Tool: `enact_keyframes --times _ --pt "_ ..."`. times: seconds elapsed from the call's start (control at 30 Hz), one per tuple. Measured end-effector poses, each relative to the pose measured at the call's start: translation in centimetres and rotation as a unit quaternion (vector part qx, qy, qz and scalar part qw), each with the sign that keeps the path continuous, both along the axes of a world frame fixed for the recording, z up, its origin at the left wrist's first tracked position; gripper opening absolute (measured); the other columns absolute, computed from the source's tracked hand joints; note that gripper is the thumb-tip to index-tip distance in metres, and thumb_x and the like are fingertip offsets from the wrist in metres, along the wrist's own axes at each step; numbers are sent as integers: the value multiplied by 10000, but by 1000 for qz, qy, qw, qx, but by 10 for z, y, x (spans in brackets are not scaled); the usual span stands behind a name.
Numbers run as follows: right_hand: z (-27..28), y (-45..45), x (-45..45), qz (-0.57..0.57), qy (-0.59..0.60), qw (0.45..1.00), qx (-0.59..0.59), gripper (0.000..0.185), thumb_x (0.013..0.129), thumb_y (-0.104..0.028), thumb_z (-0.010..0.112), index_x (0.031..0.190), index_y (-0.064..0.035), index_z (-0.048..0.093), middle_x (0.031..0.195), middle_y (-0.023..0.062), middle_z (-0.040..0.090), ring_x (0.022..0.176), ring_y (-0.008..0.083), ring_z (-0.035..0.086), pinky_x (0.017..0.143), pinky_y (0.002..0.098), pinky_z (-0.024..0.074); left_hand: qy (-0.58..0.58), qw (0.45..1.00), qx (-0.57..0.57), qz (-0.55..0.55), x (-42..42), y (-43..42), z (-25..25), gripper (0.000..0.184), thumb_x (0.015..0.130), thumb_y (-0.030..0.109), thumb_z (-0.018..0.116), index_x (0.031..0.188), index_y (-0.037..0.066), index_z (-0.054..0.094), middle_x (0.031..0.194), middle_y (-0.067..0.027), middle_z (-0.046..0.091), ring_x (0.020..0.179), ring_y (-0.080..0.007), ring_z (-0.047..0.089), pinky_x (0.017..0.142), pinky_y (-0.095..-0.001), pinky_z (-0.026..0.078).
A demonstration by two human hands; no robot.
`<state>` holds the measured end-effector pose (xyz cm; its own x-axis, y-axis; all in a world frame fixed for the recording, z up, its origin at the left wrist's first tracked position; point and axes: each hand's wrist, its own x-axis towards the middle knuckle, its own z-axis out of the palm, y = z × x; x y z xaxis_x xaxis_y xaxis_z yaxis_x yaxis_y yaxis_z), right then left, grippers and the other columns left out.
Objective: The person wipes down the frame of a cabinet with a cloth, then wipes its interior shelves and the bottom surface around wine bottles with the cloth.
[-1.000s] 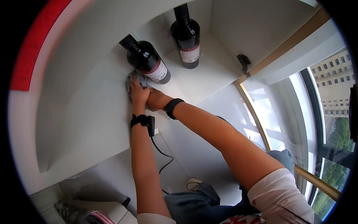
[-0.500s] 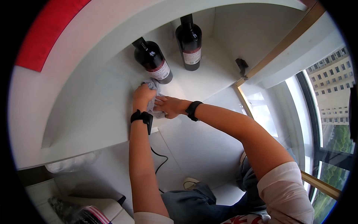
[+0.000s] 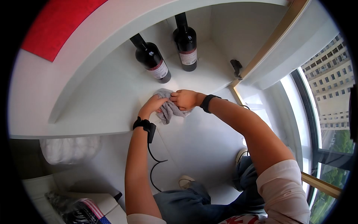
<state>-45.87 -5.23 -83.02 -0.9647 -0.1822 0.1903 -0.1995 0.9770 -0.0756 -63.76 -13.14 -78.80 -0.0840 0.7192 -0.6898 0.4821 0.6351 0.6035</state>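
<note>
A crumpled grey cloth (image 3: 169, 111) is between my two hands, near the front edge of the white shelf (image 3: 93, 100). My left hand (image 3: 152, 105) grips its left side, with the fingers curled onto the fabric. From the right, my right hand (image 3: 184, 99) pinches the cloth's upper right part. Behind my hands two dark bottles with red and white labels stand on the shelf. The left bottle (image 3: 152, 61) is nearer to my hands; the right bottle (image 3: 186, 48) stands farther back.
Red material (image 3: 61, 26) lies at the upper left. A black latch (image 3: 236, 68) sits by the wooden-edged door frame (image 3: 276, 37). White plastic wrapping (image 3: 69, 149) and a bagged item (image 3: 84, 212) are at the lower left. A black cable (image 3: 151, 168) hangs below my left wrist.
Both hands have moved right and toward the shelf's front edge with the cloth, away from the left bottle. The right hand, spread half a second ago, has closed on the cloth.
</note>
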Motion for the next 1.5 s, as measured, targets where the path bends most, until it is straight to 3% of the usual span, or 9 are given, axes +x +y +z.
enact_keyframes --times 0.23,0.47,0.67,0.9,0.97,1.07,1.27,1.37,1.5 --pt "11 60 55 -78 -54 993 69 237 688 -247 580 838 -64 587 965 37 519 965 189 479 806 325 428 -137 981 -59 -121 54 5 4 638 814 244 538 1283 -46 215 885 -145 633 736 -198 638 672 -280 491" --pt "34 78 90 -308 -158 938 -19 331 654 -176 566 964 -60 566 1102 69 496 1001 242 504 772 361 460 63 974 103 -190 105 15 -28 617 764 178 507 1300 -4 261 791 -157 631 688 -262 618 660 -349 479" --pt "11 60 86 -251 -65 965 43 540 636 -212 611 1129 -95 425 1252 94 374 1002 330 478 738 367 479 139 952 217 -166 91 10 -34 461 767 213 528 1170 29 402 880 -181 621 813 -336 597 715 -415 460" --pt "6 33 51 -129 -46 990 18 632 647 -194 637 1199 -85 349 1383 112 216 1158 373 379 869 393 440 287 933 112 -184 46 -11 -24 456 745 265 566 1127 44 446 930 -166 613 888 -329 581 737 -423 454" --pt "5 19 29 -92 -65 993 19 599 677 -254 596 1196 -36 391 1375 152 248 1205 377 325 979 414 328 352 916 77 -178 27 -15 -25 456 747 294 575 1126 64 467 970 -132 615 918 -303 585 729 -414 460" --pt "-4 -7 1 -44 -54 997 28 585 696 -321 568 1161 12 448 1368 187 263 1250 376 260 1039 420 225 557 792 -61 -243 25 -17 -23 425 768 322 571 1116 85 510 1079 -74 585 958 -269 579 752 -403 447" --pt "-12 -22 -15 -42 -42 997 -52 574 705 -380 563 1099 34 516 1380 204 241 1301 355 160 1065 433 139 486 820 -216 -212 2 10 -43 404 779 329 571 1108 95 554 1211 -54 494 1126 -267 462 857 -414 381" --pt "-29 -19 -16 -48 13 993 -108 566 718 -392 559 1109 15 515 1385 193 238 1312 349 130 1068 428 122 607 753 -138 -216 13 8 -41 448 793 320 553 1157 64 505 1259 -86 446 1211 -304 357 901 -414 348" --pt "-29 -20 -21 -89 -16 985 -150 557 740 -405 548 1139 -19 501 1396 176 224 1322 343 89 1069 418 113 622 764 -43 -163 -7 16 -53 482 819 238 510 1214 -14 394 1262 -184 410 1216 -348 330 927 -390 337"
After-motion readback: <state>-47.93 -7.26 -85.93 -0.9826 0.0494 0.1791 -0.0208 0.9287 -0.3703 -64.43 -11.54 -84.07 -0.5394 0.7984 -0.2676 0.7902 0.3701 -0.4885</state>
